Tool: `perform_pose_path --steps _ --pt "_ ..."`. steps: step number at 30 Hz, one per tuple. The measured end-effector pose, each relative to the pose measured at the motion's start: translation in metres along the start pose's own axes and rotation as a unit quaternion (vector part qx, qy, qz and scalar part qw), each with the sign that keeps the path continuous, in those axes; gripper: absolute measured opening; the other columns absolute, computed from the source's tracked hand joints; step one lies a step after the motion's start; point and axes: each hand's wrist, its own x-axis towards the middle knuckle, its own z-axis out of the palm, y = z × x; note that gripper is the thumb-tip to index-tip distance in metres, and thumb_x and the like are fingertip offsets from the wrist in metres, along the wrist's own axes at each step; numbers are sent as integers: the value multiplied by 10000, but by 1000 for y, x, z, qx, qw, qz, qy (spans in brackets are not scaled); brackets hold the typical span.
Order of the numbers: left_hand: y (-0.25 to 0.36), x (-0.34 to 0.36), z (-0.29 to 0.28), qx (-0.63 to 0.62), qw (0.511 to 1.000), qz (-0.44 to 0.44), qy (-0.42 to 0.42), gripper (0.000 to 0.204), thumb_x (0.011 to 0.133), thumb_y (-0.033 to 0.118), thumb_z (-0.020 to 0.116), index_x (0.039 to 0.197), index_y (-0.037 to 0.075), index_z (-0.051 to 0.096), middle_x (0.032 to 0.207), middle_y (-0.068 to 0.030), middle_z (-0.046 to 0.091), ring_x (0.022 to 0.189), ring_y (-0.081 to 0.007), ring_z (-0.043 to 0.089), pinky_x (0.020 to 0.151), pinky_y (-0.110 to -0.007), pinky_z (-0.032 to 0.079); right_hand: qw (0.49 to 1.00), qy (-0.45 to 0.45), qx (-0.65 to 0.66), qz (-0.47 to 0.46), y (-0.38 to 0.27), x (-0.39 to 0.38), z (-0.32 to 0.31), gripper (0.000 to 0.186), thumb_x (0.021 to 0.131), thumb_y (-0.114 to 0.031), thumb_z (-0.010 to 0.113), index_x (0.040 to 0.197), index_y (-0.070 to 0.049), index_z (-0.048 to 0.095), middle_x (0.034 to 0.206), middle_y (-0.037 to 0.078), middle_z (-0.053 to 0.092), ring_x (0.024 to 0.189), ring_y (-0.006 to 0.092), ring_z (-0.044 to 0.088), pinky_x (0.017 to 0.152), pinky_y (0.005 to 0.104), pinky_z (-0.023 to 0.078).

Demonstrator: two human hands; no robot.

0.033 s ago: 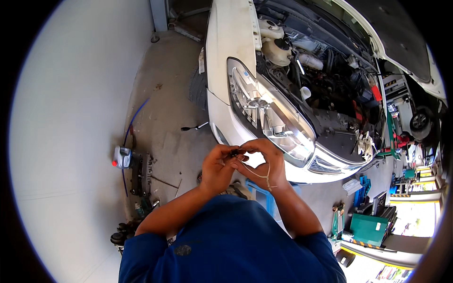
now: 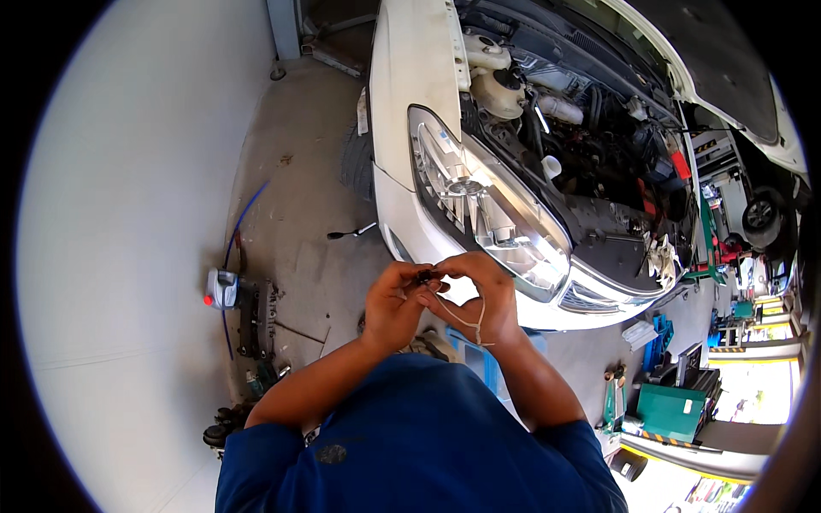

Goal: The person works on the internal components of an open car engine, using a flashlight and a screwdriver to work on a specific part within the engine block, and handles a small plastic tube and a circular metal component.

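Note:
My left hand point(image 2: 393, 309) and my right hand point(image 2: 491, 297) meet at chest height, just in front of the white car's headlight point(image 2: 505, 218). Between my left fingertips sits a small dark part point(image 2: 424, 276); its kind is too small to make out, and the fingers partly cover it. My right fingers and thumb are closed at the same spot, pinching a thin pale cord point(image 2: 460, 321). The cord loops across the right palm toward the wrist, with a knot-like bunch and a loose end there. Both hands are closed, fingertips touching or nearly so.
The bonnet point(image 2: 727, 60) is raised over the open engine bay point(image 2: 590, 145). A ratchet-like tool point(image 2: 351, 232) lies on the floor by the bumper. Along the left wall are a grey jug point(image 2: 224, 289) and a blue hose point(image 2: 246, 209). Behind my hands stands a blue stool point(image 2: 489, 363).
The cord's loop hangs slightly further left against my right palm. The car has shifted a little in the picture; both hands keep their closed grip.

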Motion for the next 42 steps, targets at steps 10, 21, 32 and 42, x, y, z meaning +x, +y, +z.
perform_pose_path --steps 10,21,32,42 --pt "-15 18 1 -5 1000 5 4 200 900 -101 532 1086 -32 513 1086 -121 623 999 -169 618 903 -305 513 984 118 -101 -83 3 -1 11 276 711 -26 770 950 -25 634 810 95 679 716 250 658 641 329 533" --pt "-25 27 9 15 997 -78 -6 176 901 -35 605 1054 -15 522 978 -62 638 912 -96 601 785 -234 493 989 123 -79 -3 14 -15 -2 159 741 -30 742 872 -28 652 891 126 708 748 293 676 643 359 555" --pt "-10 53 17 369 924 27 -100 144 934 90 572 1040 7 521 714 -102 565 581 -169 540 566 -307 444 985 -13 -174 11 -8 -26 -49 161 739 -63 745 726 -37 587 935 94 625 899 304 591 767 400 488" --pt "-11 61 25 400 905 -28 -140 227 967 226 581 984 19 489 701 -141 574 568 -252 540 552 -362 432 998 14 49 43 5 -34 -37 185 829 -31 635 693 9 517 641 141 505 569 335 502 534 405 407"
